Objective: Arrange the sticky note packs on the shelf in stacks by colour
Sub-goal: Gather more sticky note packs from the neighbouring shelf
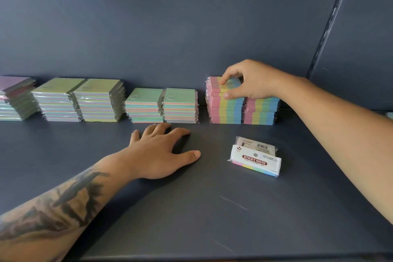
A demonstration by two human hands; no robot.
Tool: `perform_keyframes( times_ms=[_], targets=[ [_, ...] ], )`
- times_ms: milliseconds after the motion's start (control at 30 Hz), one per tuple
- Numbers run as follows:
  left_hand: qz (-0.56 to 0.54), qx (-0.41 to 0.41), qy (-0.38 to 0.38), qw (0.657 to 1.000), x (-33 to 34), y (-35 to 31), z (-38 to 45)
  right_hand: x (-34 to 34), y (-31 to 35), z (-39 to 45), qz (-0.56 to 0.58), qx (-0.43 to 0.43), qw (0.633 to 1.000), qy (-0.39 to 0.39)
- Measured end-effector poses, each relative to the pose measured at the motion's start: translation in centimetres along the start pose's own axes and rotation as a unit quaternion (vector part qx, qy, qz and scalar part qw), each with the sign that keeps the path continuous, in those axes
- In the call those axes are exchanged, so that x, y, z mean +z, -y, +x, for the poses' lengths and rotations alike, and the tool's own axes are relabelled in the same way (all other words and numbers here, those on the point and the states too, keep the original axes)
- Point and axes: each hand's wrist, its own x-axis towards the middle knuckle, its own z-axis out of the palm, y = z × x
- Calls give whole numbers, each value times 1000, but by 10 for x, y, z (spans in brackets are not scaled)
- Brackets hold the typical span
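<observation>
Right hand (249, 82) pinching top striped pack (225, 85) on rainbow stack (226, 104) | left hand (158, 151) flat, fingers spread, left of stack | loose packs (255, 156) in front | square edges flush before releasing.

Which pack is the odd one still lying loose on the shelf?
On the dark blue shelf, look in front of the striped stacks. The white-labelled pack lies alone there, reading STICKY NOTE.
</observation>
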Motion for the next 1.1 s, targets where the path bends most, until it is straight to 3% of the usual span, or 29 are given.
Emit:
perform_keyframes(
  times_ms=[333,567,867,1100],
  targets=[
    [-6,6,-7,1000,-1,0,0,3,4,-9,0,14,1000,-13],
    [-35,73,-56,995,0,-16,-4,23,14,-77,20,-12,992,-122],
    [-66,196,-48,977,7,-65,-6,40,-2,-165,63,60,995,55],
    [-232,205,-1,951,15,-78,12,52,-9,-170,141,78,987,26]
  ],
)
